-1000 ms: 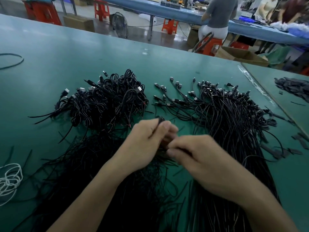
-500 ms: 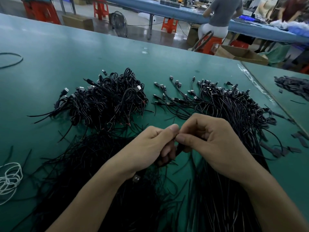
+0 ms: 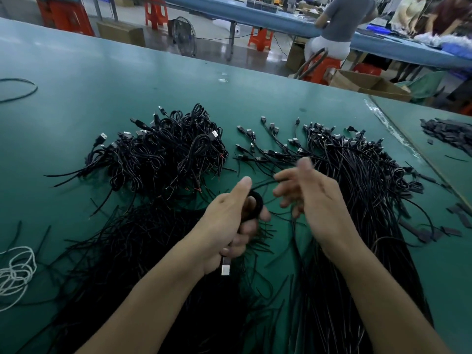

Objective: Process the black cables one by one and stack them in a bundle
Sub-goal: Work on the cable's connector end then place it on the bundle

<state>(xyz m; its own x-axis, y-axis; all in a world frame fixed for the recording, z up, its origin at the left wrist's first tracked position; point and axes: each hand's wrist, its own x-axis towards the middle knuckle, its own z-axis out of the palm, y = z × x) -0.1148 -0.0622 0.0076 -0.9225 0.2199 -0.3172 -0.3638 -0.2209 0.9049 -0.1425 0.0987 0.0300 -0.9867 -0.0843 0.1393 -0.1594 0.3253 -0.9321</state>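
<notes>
My left hand (image 3: 231, 221) grips a black cable (image 3: 258, 204) wound into a small coil; its silver USB plug (image 3: 225, 268) sticks out below the fist. My right hand (image 3: 310, 200) is blurred, fingers spread and loosely curved, with a thin strand of the same cable running across the fingers. A heap of coiled black cables (image 3: 166, 157) lies on the green table (image 3: 102, 80) behind my left hand. A long spread of straight black cables (image 3: 357, 175) with USB plugs lies to the right and under my right arm.
Loose cable ends (image 3: 122, 251) cover the table under my left arm. A white cord (image 3: 15, 274) lies at the left edge, a black loop (image 3: 23, 89) far left. Small black pieces (image 3: 449, 131) sit on the adjoining table at right. Persons work at a far table.
My hands have come apart. The right hand has let go of its pinch and opened, moving up and right. The left hand now shows a wound coil with the plug hanging below.
</notes>
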